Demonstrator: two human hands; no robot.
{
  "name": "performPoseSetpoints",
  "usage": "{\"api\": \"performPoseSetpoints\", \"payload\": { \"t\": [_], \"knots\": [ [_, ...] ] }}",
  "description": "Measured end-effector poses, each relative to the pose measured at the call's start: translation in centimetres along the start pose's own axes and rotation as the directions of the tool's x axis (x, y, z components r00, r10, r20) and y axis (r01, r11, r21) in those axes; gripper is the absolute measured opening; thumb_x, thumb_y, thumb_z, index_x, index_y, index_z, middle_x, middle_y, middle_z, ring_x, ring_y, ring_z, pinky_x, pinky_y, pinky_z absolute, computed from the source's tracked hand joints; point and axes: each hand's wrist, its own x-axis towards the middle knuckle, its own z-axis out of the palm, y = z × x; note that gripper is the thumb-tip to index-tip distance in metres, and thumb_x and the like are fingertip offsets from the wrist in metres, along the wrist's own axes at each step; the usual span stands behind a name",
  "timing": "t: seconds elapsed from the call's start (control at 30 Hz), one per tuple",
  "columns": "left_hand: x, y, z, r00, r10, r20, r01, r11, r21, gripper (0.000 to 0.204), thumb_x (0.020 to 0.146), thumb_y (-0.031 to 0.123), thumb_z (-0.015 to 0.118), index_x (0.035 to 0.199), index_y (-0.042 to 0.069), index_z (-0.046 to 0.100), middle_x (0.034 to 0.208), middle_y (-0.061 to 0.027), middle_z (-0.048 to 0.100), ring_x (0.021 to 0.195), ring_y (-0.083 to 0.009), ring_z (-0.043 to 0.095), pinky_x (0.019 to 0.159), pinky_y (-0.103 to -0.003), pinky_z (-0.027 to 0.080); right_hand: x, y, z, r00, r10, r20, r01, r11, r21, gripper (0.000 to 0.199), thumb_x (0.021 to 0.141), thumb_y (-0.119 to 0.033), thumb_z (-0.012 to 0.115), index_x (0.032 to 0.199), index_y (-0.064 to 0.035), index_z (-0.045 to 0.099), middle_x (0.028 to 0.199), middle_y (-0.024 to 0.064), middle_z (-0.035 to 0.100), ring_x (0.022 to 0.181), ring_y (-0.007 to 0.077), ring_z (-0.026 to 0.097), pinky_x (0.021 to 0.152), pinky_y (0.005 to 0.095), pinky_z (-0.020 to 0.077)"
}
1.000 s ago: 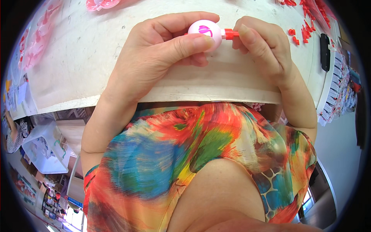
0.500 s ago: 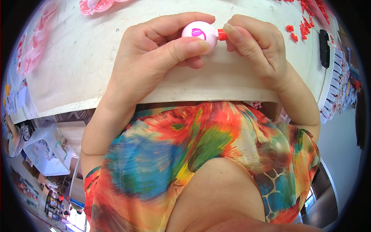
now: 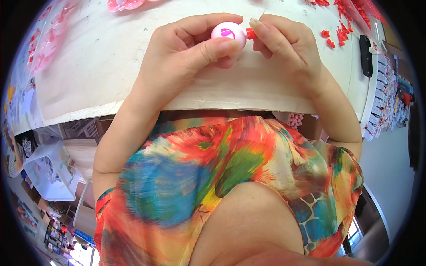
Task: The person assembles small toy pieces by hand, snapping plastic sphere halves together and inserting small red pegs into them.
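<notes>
A small round, pale pink plastic body point(image 3: 227, 32) with a magenta mark is held over the table by my left hand point(image 3: 177, 53). The thumb presses on its near side and the fingers curl around its far side and underneath. From its right side sticks out a short red cap-like piece point(image 3: 251, 33). My right hand point(image 3: 290, 46) pinches the outer end of that piece between thumb and curled fingers, which hide its tip. Both hands are close together near the far middle of the view.
Loose red pieces point(image 3: 341, 34) lie on the white table point(image 3: 97, 66) at the far right, by a bag of red pieces point(image 3: 360, 13). A black elongated object point(image 3: 365, 56) lies near the right edge. Pink plastic trays point(image 3: 126, 3) are at the far left. A white bin point(image 3: 51, 170) stands lower left.
The view has shifted slightly. My right thumb has moved a little on the red piece, and the pink body stays in my left hand.
</notes>
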Motion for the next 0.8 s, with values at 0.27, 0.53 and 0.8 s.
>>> {"api": "performPoseSetpoints", "payload": {
  "t": [0.27,0.53,0.8],
  "knots": [
    [-0.8,0.2,0.4,0.998,-0.053,-0.039,0.038,0.951,-0.307,0.041,0.085,0.021,0.054,0.116,-0.003,0.044,0.106,-0.0149,0.055,0.085,-0.0120,0.058,0.075,-0.024,0.049,-1.2,-0.8,-2.3,0.990,-0.051,-0.129,0.082,0.966,0.244,0.019,0.085,-0.020,0.054,0.088,-0.0016,0.054,0.072,0.0013,0.052,0.057,0.0051,0.042,0.051,0.0169,0.0357],
    [-2.3,-0.2,2.8,0.987,-0.131,0.090,0.154,0.926,-0.344,0.041,0.085,0.020,0.052,0.117,-0.003,0.043,0.107,-0.0181,0.054,0.080,-0.0122,0.060,0.075,-0.025,0.052,-5.4,-2.9,-2.0,0.975,-0.055,-0.214,0.051,0.998,-0.023,0.021,0.081,-0.012,0.058,0.097,-0.0017,0.049,0.074,0.0018,0.051,0.057,0.0032,0.043,0.052,0.0159,0.0353],
    [-3.1,-0.2,3.5,0.985,-0.136,0.105,0.156,0.964,-0.214,0.040,0.080,0.014,0.058,0.115,-0.002,0.047,0.099,-0.0120,0.058,0.078,-0.0111,0.059,0.073,-0.023,0.050,-6.3,-3.0,-0.8,0.993,-0.033,-0.113,0.012,0.983,-0.181,0.026,0.088,-0.026,0.047,0.088,-0.0008,0.054,0.070,0.0009,0.049,0.058,0.0075,0.041,0.052,0.0210,0.0340]
  ]
}}
